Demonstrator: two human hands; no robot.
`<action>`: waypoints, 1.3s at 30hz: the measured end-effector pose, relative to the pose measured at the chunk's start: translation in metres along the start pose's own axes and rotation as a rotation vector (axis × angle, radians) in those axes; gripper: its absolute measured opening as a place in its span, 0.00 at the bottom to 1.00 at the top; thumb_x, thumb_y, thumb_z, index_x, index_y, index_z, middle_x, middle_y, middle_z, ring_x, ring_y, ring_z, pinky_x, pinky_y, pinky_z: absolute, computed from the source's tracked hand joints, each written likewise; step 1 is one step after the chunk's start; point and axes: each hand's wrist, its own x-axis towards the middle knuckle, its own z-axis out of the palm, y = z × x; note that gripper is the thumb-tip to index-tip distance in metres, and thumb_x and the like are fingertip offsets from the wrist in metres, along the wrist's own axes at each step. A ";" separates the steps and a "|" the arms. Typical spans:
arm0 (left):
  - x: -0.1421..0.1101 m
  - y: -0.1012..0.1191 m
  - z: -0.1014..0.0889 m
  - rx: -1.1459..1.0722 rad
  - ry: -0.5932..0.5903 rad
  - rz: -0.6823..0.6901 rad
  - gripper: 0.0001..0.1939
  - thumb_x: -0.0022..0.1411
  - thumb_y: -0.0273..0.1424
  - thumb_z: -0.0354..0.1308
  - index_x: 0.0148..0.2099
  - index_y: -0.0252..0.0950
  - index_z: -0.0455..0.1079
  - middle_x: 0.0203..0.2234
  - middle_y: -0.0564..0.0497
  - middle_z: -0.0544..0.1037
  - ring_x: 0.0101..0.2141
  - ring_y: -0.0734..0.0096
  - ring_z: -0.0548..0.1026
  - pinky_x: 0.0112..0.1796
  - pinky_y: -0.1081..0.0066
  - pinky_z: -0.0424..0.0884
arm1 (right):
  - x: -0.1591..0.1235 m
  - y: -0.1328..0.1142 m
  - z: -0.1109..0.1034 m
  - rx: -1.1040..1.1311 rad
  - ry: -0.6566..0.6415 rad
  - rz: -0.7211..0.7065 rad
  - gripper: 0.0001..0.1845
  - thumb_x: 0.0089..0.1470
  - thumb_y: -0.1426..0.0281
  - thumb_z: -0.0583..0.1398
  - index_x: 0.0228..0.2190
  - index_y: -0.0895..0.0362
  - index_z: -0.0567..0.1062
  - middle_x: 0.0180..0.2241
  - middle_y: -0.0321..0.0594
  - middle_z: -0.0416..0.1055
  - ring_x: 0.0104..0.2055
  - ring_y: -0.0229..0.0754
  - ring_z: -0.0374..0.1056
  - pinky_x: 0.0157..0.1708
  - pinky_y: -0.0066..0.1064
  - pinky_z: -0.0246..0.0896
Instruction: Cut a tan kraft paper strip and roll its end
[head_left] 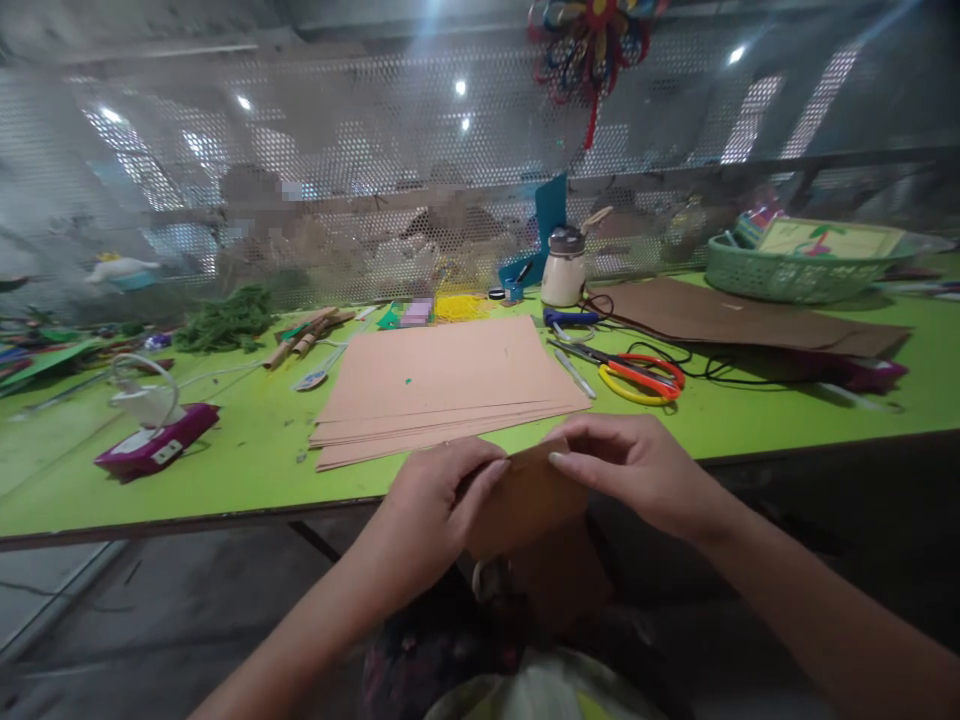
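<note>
Between my two hands, just off the table's front edge, I grip a piece of brown paper (529, 500) by its upper edge. My left hand (442, 490) pinches it on the left, thumb on the near side. On the right, my right hand (645, 465) pinches the same edge with thumb and fingers. The paper hangs down toward my lap, and its lower part is dim. Right behind my hands, a stack of light brown paper sheets (442, 375) lies on the green table (255, 440). Scissors (637, 378) with orange and yellow handles rest to its right, beside a white pen (574, 374).
A purple power strip (161, 445) with a white plug sits at the left. Green yarn (225, 318) lies behind it. A jar (564, 268) and a blue glue gun (574, 318) stand at the back. Dark brown sheets (742, 318) and a green basket (806, 270) occupy the right.
</note>
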 end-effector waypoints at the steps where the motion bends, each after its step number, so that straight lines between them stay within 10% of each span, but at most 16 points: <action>1: -0.004 0.002 0.000 0.030 0.042 0.043 0.10 0.63 0.32 0.47 0.37 0.37 0.68 0.27 0.51 0.75 0.29 0.72 0.71 0.30 0.75 0.63 | -0.003 -0.003 0.001 -0.004 0.010 -0.009 0.10 0.51 0.65 0.60 0.34 0.57 0.76 0.31 0.40 0.73 0.34 0.40 0.68 0.33 0.28 0.64; 14: -0.027 0.011 0.000 0.135 0.241 0.250 0.08 0.60 0.25 0.51 0.42 0.40 0.65 0.27 0.52 0.73 0.29 0.72 0.70 0.31 0.72 0.65 | -0.023 -0.037 0.011 -0.140 0.027 -0.175 0.08 0.54 0.73 0.57 0.35 0.53 0.75 0.32 0.39 0.72 0.34 0.39 0.67 0.34 0.28 0.63; 39: -0.034 0.011 0.000 0.031 0.154 0.194 0.08 0.61 0.23 0.50 0.41 0.37 0.67 0.28 0.53 0.73 0.29 0.76 0.70 0.31 0.77 0.62 | -0.020 -0.030 0.027 -0.198 0.172 -0.221 0.05 0.52 0.73 0.60 0.27 0.59 0.76 0.25 0.38 0.73 0.28 0.35 0.67 0.28 0.24 0.60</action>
